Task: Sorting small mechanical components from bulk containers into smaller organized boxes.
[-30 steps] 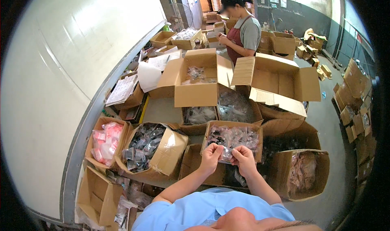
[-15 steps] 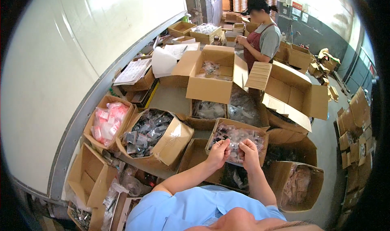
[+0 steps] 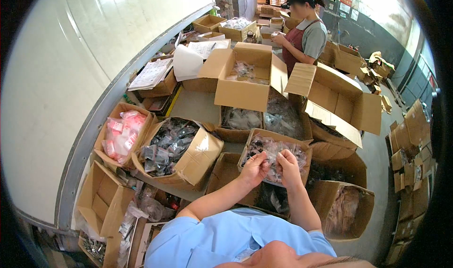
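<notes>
My left hand [image 3: 255,168] and my right hand [image 3: 287,168] are side by side above a cardboard box [image 3: 242,163] filled with small clear plastic bags [image 3: 295,151] of dark and pale parts. Each hand is closed in a pinch, thumb against fingers. A small clear plastic bag [image 3: 272,160] seems to stretch between the fingertips. Its outline blends with the bags below, and what it contains cannot be made out.
Left of my hands stand a box of dark bagged parts [image 3: 171,148] and a box of pink-and-white packets [image 3: 123,132]. Open cartons [image 3: 243,94] rise ahead, beside paper sheets [image 3: 152,74]. A co-worker [image 3: 306,37] stands beyond. A tall carton [image 3: 347,209] is at my right.
My hands have risen slightly, and the right fingers point further upward. Both hands stay pinched. The co-worker's hands have lifted a little. The whole view has shifted slightly.
</notes>
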`<act>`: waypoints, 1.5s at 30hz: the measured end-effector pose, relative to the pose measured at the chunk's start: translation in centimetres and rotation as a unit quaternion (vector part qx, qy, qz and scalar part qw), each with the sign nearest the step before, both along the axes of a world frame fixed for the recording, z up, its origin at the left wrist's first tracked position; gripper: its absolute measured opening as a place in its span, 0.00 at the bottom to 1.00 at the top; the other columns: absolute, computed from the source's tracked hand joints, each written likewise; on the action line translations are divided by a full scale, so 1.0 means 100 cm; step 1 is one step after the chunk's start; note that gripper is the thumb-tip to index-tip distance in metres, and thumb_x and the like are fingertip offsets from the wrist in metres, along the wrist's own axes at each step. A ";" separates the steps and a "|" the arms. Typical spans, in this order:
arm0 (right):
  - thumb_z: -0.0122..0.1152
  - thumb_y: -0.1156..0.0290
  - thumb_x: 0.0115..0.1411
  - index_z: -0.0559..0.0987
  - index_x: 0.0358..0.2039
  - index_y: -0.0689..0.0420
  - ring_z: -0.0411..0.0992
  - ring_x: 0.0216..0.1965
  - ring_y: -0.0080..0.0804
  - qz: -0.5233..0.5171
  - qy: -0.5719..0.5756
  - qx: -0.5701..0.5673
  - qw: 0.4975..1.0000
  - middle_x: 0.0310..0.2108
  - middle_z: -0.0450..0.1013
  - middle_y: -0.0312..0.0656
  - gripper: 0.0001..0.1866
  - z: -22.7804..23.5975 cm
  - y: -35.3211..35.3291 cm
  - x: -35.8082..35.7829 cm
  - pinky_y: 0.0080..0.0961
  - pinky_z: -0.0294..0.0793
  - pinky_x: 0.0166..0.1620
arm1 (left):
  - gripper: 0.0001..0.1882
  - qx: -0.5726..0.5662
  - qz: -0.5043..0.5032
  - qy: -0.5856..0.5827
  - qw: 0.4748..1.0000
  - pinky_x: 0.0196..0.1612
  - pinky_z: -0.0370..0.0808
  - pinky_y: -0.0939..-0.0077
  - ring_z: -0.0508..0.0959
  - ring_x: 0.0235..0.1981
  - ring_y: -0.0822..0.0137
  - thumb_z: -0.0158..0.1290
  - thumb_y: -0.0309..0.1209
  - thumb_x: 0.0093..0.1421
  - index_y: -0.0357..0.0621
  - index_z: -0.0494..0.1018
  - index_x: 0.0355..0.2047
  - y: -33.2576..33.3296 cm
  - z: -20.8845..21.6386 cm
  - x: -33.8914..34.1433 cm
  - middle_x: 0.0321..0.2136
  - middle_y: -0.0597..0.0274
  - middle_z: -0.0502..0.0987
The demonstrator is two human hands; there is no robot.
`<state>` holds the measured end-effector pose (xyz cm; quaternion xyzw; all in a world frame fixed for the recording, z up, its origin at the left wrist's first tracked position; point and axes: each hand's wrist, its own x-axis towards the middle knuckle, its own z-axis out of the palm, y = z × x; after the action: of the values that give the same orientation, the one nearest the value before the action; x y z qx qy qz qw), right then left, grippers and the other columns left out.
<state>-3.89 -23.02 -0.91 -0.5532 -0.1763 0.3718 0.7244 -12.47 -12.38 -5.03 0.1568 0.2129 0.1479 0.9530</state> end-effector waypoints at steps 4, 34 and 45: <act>0.51 0.68 0.62 0.65 0.24 0.54 0.54 0.18 0.14 0.019 0.008 -0.014 1.000 0.19 0.59 0.29 0.10 0.000 0.003 -0.004 0.15 0.52 0.20 | 0.20 -0.005 -0.017 0.017 1.000 0.17 0.60 0.82 0.63 0.14 0.76 0.50 0.48 0.59 0.51 0.61 0.18 0.001 0.001 0.001 0.12 0.71 0.63; 0.52 0.69 0.62 0.67 0.24 0.56 0.57 0.17 0.16 -0.027 0.068 0.015 0.997 0.19 0.64 0.32 0.10 -0.015 -0.008 -0.008 0.16 0.55 0.20 | 0.21 -0.020 -0.067 -0.091 0.993 0.44 0.71 0.71 0.74 0.38 0.67 0.44 0.51 0.62 0.46 0.71 0.37 -0.012 0.017 -0.005 0.32 0.63 0.76; 0.50 0.73 0.53 0.76 0.30 0.63 0.74 0.31 0.50 0.229 -0.497 -0.401 0.735 0.28 0.75 0.50 0.09 -0.080 -0.099 -0.033 0.42 0.74 0.37 | 0.14 0.140 -0.132 -0.136 0.972 0.48 0.72 0.72 0.75 0.42 0.65 0.51 0.38 0.61 0.39 0.72 0.36 -0.009 0.015 -0.049 0.41 0.55 0.74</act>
<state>-7.21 -32.95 -8.92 -0.8410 -0.4676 0.2346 0.1376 -17.34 -13.26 -3.52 0.2941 0.0358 0.0695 0.9526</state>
